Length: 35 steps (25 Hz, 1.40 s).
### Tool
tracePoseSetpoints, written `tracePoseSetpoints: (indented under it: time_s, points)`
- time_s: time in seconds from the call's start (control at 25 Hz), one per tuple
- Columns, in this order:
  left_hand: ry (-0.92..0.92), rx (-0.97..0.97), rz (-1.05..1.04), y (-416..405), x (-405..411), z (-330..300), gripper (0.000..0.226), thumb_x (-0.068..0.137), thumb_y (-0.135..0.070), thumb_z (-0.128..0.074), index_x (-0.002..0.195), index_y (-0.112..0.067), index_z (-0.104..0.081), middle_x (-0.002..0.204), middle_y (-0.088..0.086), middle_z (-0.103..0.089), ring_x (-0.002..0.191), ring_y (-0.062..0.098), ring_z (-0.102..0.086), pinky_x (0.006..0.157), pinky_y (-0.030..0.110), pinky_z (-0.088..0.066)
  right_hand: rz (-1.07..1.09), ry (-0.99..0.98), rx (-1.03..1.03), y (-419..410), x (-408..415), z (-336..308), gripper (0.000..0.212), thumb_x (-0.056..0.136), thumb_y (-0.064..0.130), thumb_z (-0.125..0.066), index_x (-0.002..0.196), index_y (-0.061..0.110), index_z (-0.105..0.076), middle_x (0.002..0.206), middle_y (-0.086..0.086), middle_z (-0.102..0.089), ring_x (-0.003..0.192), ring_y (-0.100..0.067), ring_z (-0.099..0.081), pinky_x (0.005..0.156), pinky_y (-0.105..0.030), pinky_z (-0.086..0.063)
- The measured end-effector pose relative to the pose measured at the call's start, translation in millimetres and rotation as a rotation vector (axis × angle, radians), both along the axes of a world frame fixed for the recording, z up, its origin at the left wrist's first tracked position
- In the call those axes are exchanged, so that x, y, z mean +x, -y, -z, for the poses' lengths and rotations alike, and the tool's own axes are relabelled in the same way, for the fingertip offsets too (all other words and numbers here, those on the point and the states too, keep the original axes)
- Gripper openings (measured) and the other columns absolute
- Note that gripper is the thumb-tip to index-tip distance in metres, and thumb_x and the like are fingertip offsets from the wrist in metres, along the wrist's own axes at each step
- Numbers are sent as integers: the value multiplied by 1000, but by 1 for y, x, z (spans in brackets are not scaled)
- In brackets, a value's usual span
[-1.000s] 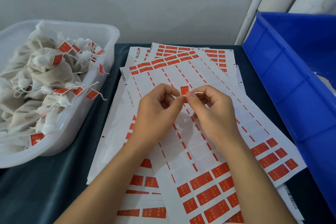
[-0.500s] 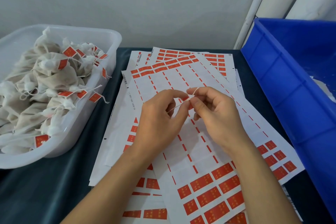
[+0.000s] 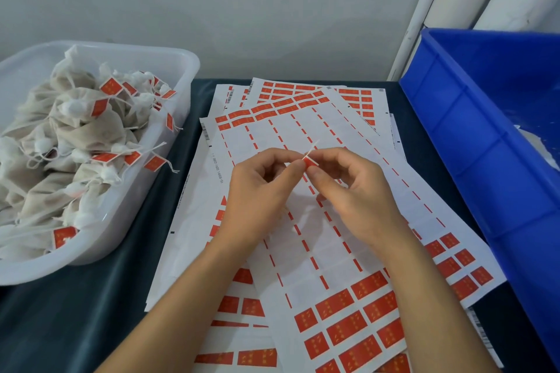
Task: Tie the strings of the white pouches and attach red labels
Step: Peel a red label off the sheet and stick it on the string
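Both hands rose slightly; left hand (image 3: pixel 257 191) and right hand (image 3: pixel 357 191) now pinch a small rectangular red label (image 3: pixel 310 162) folded over thin white string (image 3: pixel 312 147).

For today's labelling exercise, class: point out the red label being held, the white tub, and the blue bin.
label (image 3: pixel 311 163), head view, its red face between the fingertips
tub (image 3: pixel 190 65), head view, its far right rim
bin (image 3: pixel 448 118), head view, its left outer wall

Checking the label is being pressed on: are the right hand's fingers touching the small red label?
Touching. The head view shows the right hand pinching the small red paper label on the thin white string.
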State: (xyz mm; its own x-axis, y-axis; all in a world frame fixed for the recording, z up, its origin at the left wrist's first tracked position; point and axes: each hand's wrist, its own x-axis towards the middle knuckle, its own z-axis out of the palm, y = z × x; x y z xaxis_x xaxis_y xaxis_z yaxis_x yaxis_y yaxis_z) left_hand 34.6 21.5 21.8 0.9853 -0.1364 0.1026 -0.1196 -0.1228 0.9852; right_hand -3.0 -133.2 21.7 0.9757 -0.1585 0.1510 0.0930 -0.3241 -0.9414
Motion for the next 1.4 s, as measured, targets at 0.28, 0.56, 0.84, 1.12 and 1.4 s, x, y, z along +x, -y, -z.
tracePoseSetpoints:
  time_s: [0.28,0.56,0.84,1.12,1.4]
  points:
    - [-131,-120,16,1,0,-3,14,98,-18,-68,94,-24,-81,86,-2,-77,70,12,-66,67,20,-56,-9,-8,95,-2,1,2,5,96,34,-71,101,35,-71,92,20,-73,94,-2,-68,66,-13,-56]
    - [-166,-141,5,3,0,-2,15,98,-19,-69,91,-24,-81,86,-1,-77,68,12,-64,68,22,-57,8,-11,105,-2,2,1,3,95,33,-72,97,35,-71,90,19,-73,93,-2,-69,64,-13,-56]
    - [-168,-163,18,2,1,0,15,98,-18,-70,91,-23,-82,84,1,-76,66,11,-62,69,23,-56,21,-19,98,-2,1,2,3,95,32,-72,98,32,-72,88,15,-74,90,-7,-70,66,-16,-58]
    - [-107,-144,21,1,1,3,17,97,-20,-70,85,-26,-80,83,0,-75,67,9,-63,67,21,-54,3,-18,103,-2,1,4,3,97,28,-71,98,30,-72,88,13,-73,90,-8,-70,67,-17,-58]
    - [-69,-91,-2,4,1,5,19,99,-26,-68,85,-31,-78,85,-6,-76,77,11,-70,69,20,-57,-3,3,81,-3,1,5,2,96,32,-70,95,32,-71,90,15,-73,92,-7,-70,71,-19,-60]
